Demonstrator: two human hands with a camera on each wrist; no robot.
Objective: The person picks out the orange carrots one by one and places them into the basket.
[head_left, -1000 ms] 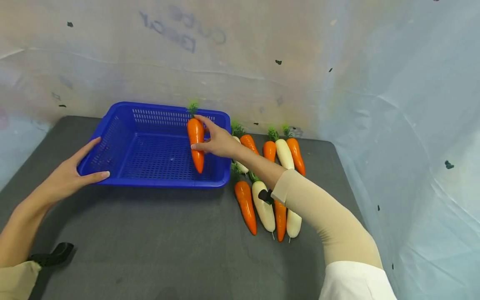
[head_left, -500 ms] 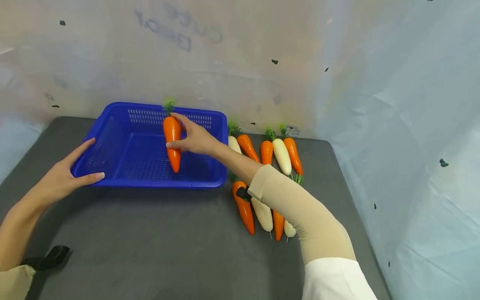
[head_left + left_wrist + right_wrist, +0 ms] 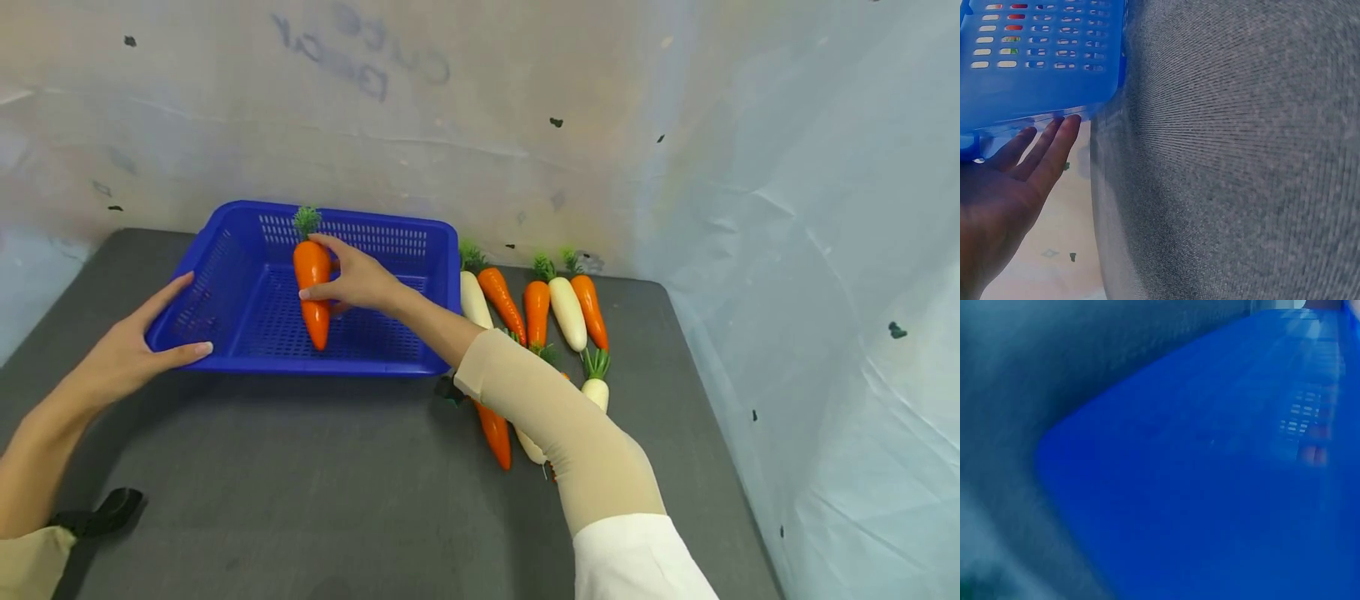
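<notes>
A blue plastic basket (image 3: 322, 367) with slotted walls stands on the grey table. My left hand (image 3: 123, 358) holds its left end, thumb over the near rim and fingers against the outer wall; in the left wrist view these fingers (image 3: 1044, 150) reach fairly straight under the wall. Inside the basket's outline, left of its middle, my right hand (image 3: 360, 279) grips an orange toy carrot (image 3: 312, 271) between thumb and fingers. Its leafy green top points toward the back wall and its tip toward me. The right wrist view is blurred and mostly filled by the basket (image 3: 1179, 487).
Right of the basket, toy carrots (image 3: 536, 308) and white radishes (image 3: 567, 312) lie in two rows on the table (image 3: 337, 483). My right forearm (image 3: 540, 408) covers part of the nearer row. Pale sheeting (image 3: 480, 125) hangs behind and to the right.
My right hand has carried the carrot leftward across the basket, from near its right side to left of its middle. My left hand stays at the basket's left end.
</notes>
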